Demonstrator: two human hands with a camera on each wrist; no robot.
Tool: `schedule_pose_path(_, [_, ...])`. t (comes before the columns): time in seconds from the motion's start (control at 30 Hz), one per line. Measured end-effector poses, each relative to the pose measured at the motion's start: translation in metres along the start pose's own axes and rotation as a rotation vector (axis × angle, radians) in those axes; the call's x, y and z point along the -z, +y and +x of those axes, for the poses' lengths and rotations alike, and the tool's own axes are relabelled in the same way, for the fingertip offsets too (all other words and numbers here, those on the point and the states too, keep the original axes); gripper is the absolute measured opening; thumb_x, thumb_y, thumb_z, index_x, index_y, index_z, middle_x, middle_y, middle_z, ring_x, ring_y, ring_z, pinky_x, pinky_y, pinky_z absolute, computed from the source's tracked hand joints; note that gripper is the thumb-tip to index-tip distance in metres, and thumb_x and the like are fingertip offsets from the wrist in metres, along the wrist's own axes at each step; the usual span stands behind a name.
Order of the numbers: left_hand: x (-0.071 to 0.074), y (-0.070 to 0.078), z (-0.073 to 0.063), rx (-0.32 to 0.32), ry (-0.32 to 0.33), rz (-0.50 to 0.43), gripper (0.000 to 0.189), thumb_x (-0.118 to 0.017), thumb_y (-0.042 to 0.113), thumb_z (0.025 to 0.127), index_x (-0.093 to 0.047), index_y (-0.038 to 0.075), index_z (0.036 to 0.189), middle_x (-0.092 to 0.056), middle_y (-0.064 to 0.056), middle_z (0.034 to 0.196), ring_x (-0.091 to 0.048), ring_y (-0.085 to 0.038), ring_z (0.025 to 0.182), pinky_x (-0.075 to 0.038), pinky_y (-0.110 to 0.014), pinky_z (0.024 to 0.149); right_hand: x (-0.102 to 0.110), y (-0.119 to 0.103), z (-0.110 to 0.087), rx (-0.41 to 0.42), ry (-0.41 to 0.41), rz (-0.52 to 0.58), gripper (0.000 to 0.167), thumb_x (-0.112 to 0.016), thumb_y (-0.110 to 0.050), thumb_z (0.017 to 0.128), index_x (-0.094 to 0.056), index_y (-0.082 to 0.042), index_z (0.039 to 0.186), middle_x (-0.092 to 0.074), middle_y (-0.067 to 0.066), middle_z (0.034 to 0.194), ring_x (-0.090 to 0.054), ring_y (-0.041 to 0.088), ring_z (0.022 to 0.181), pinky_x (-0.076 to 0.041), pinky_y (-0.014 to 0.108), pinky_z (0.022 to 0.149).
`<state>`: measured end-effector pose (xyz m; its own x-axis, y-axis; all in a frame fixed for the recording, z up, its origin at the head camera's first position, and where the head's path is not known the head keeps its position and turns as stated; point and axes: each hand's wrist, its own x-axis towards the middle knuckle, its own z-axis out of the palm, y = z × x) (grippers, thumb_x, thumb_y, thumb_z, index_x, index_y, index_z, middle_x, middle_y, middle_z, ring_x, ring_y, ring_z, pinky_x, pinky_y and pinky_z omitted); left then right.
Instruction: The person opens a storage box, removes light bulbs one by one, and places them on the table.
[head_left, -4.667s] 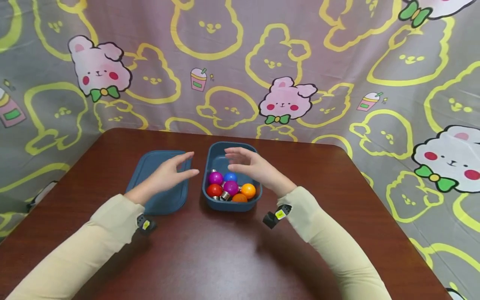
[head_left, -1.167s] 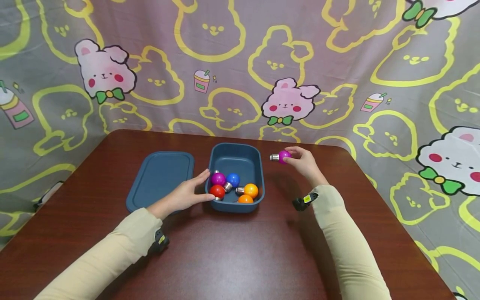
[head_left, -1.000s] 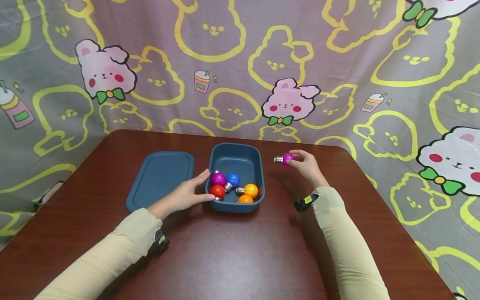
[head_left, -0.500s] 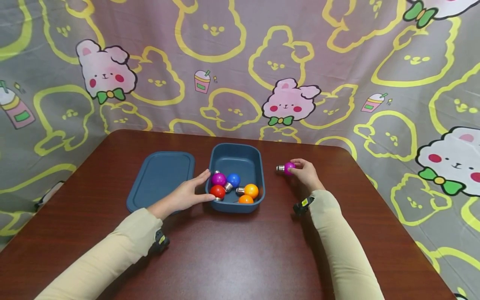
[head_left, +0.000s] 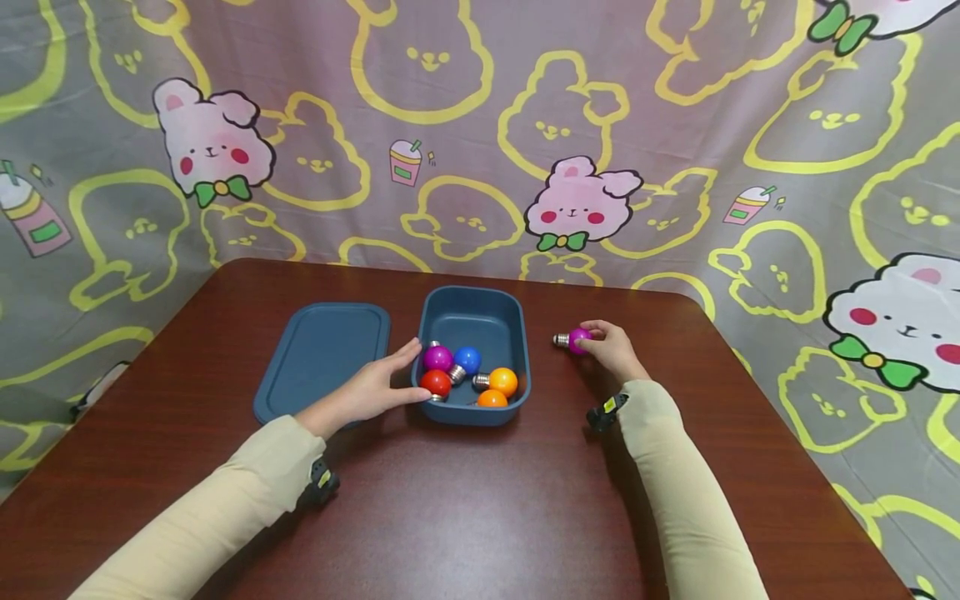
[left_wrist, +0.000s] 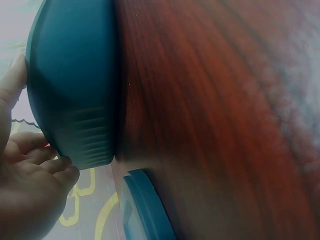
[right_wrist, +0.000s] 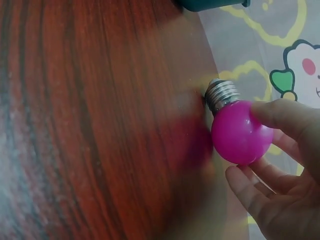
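Observation:
In the head view my right hand [head_left: 613, 350] pinches a purple light bulb [head_left: 580, 340] right of the box. Its metal screw base points left. The right wrist view shows thumb and fingers around the bulb's round glass [right_wrist: 242, 132], low at the tabletop; whether it touches is hard to tell. My left hand [head_left: 369, 392] touches the left rim of a blue rectangular box [head_left: 487, 329] with spread thumb and fingers. Inside lie a purple bulb [head_left: 438, 358], a blue bulb [head_left: 467, 360], a red bulb [head_left: 435, 383] and orange ones [head_left: 503, 382] toward the near end.
A flat blue lid [head_left: 326, 354] lies left of the box, partly behind the left hand. The brown wooden table [head_left: 450, 508] runs back to a patterned curtain [head_left: 457, 125]. Each wrist wears a small black camera [head_left: 607, 410].
Both hands were bare above the box at first. My right hand now has a purple bulb out of it, lowered toward the table on the right. My left hand moved to the box rim.

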<state>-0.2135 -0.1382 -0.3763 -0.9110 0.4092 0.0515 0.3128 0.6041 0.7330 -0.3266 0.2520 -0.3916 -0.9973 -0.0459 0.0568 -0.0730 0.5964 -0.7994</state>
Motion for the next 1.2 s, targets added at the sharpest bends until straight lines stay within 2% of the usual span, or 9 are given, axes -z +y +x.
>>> schedule_pose_path(0.33, [-0.0005,-0.0002,0.0012,0.011,-0.003,-0.004,0.086,-0.069,0.041,0.08,-0.026,0.004,0.145,-0.017,-0.009,0.151,-0.021,-0.033,0.134,-0.023,-0.055,0.101,-0.0006,0.0028,0.0014,0.01,-0.045,-0.002,0.045,-0.065,-0.01,0.085,-0.05,0.007,0.124,-0.054,0.028,0.115,-0.05,0.034,0.101,-0.041,0.035,0.082])
schedule_pose_path(0.7, [0.0002,-0.0004,0.0006,0.01,-0.006,-0.012,0.085,-0.069,0.04,0.08,-0.026,0.004,0.144,-0.018,-0.01,0.151,-0.021,-0.033,0.134,-0.023,-0.054,0.101,0.0009,0.0047,0.0029,0.013,-0.034,0.001,0.047,-0.065,-0.01,0.086,-0.047,0.008,0.125,-0.051,0.03,0.118,-0.048,0.037,0.107,-0.038,0.041,0.089])
schedule_pose_path(1.2, [0.0018,0.0019,-0.0004,0.01,-0.007,0.005,0.083,-0.068,0.039,0.082,-0.026,0.002,0.144,-0.018,-0.012,0.151,-0.021,-0.035,0.134,-0.023,-0.056,0.1,0.0042,-0.0001,0.0023,0.007,-0.037,-0.02,0.045,-0.063,-0.01,0.087,-0.048,0.008,0.125,-0.05,0.03,0.121,-0.046,0.038,0.111,-0.037,0.044,0.091])
